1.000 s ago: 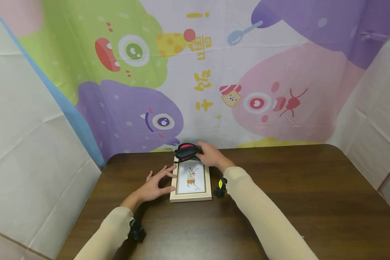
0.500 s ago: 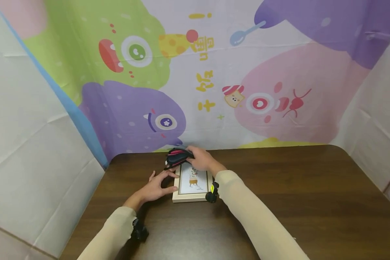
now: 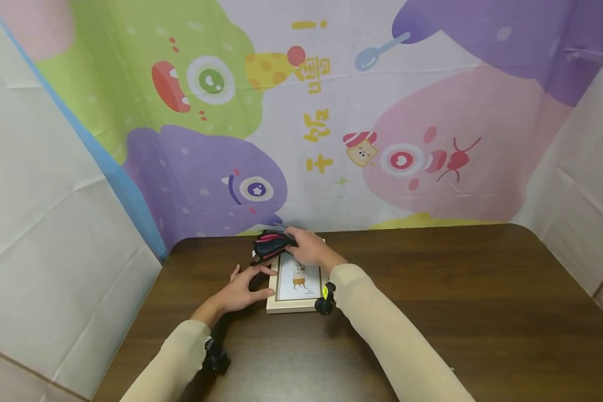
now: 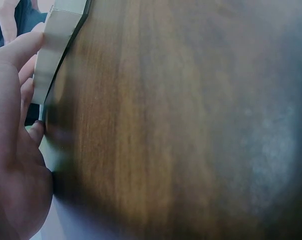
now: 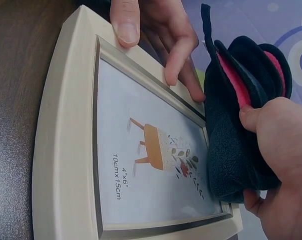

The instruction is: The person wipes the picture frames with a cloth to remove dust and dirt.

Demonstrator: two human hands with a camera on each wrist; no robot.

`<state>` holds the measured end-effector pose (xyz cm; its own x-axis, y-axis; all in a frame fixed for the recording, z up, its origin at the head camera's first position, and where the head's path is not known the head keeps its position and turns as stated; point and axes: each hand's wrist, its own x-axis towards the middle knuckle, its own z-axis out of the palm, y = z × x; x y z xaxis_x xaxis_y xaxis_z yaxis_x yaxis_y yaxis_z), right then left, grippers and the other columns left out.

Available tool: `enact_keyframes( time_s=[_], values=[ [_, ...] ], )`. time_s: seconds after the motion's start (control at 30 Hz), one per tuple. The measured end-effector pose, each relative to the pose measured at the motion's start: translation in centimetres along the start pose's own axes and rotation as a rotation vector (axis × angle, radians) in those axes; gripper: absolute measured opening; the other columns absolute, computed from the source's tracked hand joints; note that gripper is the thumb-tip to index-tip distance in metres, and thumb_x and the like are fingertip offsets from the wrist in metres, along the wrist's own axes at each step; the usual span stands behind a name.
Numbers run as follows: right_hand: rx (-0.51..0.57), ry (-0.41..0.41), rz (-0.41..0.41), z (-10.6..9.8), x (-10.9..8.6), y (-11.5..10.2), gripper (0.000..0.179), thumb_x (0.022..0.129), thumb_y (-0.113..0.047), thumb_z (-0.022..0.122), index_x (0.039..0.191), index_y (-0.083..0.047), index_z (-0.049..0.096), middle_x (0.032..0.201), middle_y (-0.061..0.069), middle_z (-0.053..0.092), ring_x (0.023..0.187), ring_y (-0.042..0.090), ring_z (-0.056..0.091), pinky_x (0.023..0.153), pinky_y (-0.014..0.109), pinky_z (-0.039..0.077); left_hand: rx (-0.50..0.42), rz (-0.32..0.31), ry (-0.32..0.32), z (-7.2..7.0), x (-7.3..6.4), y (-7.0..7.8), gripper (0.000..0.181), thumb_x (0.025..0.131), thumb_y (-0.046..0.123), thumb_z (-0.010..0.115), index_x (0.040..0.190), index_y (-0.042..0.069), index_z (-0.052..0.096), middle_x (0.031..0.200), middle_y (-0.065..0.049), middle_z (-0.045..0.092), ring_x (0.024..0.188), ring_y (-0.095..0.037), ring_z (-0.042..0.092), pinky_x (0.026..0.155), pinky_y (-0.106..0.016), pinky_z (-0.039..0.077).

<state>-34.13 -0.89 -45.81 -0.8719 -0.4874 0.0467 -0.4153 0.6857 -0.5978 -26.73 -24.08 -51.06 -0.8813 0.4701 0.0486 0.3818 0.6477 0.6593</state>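
Observation:
A cream picture frame (image 3: 293, 306) lies flat on the table, with a plant-pot print and "4"x6" 10cmx15cm" lettering inside. My left hand (image 3: 238, 290) rests at its left side, thumb and fingertips on the border with the fingers spread. In the right wrist view that left hand (image 5: 161, 35) touches the border from above. My right hand (image 5: 286, 160) grips a folded dark cloth (image 5: 228, 145) with pink inner layers, bunched up. The cloth lies against the far end of the frame. From the head view, my right hand (image 3: 309, 245) covers part of the frame's far end.
The brown wooden table (image 3: 457, 301) reaches out on both sides of the frame. Behind it hangs a cartoon-printed curtain (image 3: 326, 201), close to the table's far edge. Pale panels (image 3: 45, 223) stand at left and right. Small black cameras (image 3: 325, 298) sit on both wrists.
My right hand has moved left with the cloth, across the frame's far end to its upper left corner, slowing lately. My left hand has stayed at the frame's left side.

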Motion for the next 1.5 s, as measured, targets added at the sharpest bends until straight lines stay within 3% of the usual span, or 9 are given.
enact_keyframes(
  time_s=[0.27, 0.53, 0.77, 1.0, 1.1, 1.33, 1.5],
  values=[
    [-0.026, -0.009, 0.019, -0.4, -0.1, 0.1, 0.037, 0.099, -0.025, 0.058, 0.135, -0.018, 0.053, 0.133, 0.006, 0.059, 0.12, 0.024, 0.056, 0.1, 0.05, 0.041, 0.003, 0.007, 0.012, 0.0, 0.0, 0.0, 0.042, 0.088, 0.046, 0.07, 0.125, 0.03, 0.06, 0.149, -0.002, 0.045, 0.143, -0.028, 0.028, 0.108, -0.065, -0.009],
    [-0.057, -0.011, 0.032, -1.9, -0.6, 1.4, 0.035, 0.099, -0.025, 0.058, 0.133, -0.02, 0.054, 0.128, 0.003, 0.061, 0.115, 0.022, 0.057, 0.098, 0.048, 0.042, 0.001, 0.021, 0.017, 0.1, 0.1, -0.2, 0.042, 0.086, 0.045, 0.072, 0.123, 0.028, 0.059, 0.152, 0.001, 0.041, 0.147, -0.026, 0.015, 0.108, -0.065, -0.008],
    [-0.01, -0.001, 0.02, -3.3, -1.1, 3.1, 0.027, 0.098, -0.019, 0.06, 0.124, -0.015, 0.058, 0.114, 0.004, 0.064, 0.096, 0.021, 0.057, 0.089, 0.041, 0.045, 0.012, 0.061, 0.03, 0.2, 0.1, -0.4, 0.04, 0.088, 0.043, 0.071, 0.122, 0.026, 0.059, 0.155, 0.011, 0.032, 0.148, -0.028, 0.014, 0.107, -0.067, -0.008],
    [0.019, 0.018, -0.005, -3.6, -1.4, 3.6, 0.02, 0.096, -0.016, 0.063, 0.116, -0.012, 0.06, 0.104, 0.004, 0.065, 0.089, 0.021, 0.055, 0.084, 0.041, 0.045, 0.012, 0.071, 0.034, 0.3, 0.2, -0.4, 0.04, 0.087, 0.046, 0.07, 0.121, 0.028, 0.059, 0.156, 0.014, 0.03, 0.148, -0.028, 0.015, 0.106, -0.068, -0.007],
    [0.014, 0.024, -0.007, -3.5, -1.5, 3.6, 0.024, 0.094, -0.016, 0.065, 0.117, -0.012, 0.061, 0.105, 0.004, 0.066, 0.091, 0.021, 0.057, 0.085, 0.041, 0.046, 0.013, 0.067, 0.031, 0.3, 0.2, -0.4, 0.041, 0.088, 0.046, 0.07, 0.122, 0.028, 0.059, 0.156, 0.013, 0.029, 0.148, -0.028, 0.015, 0.106, -0.068, -0.008],
    [-0.037, -0.051, -0.015, -4.0, -1.7, 3.8, 0.046, 0.086, -0.008, 0.072, 0.129, -0.015, 0.059, 0.126, 0.006, 0.061, 0.117, 0.024, 0.053, 0.1, 0.042, 0.04, 0.012, 0.085, 0.028, 0.3, 0.3, -0.2, 0.039, 0.088, 0.043, 0.071, 0.122, 0.029, 0.058, 0.157, 0.009, 0.03, 0.147, -0.03, 0.014, 0.105, -0.07, -0.008],
    [-0.036, -0.04, -0.005, -4.5, -1.8, 4.4, 0.041, 0.082, -0.006, 0.073, 0.121, -0.014, 0.063, 0.116, 0.005, 0.064, 0.108, 0.022, 0.056, 0.096, 0.04, 0.042, 0.016, 0.086, 0.028, 0.2, 0.2, -0.2, 0.04, 0.088, 0.045, 0.07, 0.122, 0.028, 0.058, 0.157, 0.01, 0.029, 0.148, -0.03, 0.014, 0.105, -0.07, -0.008]
  ],
)
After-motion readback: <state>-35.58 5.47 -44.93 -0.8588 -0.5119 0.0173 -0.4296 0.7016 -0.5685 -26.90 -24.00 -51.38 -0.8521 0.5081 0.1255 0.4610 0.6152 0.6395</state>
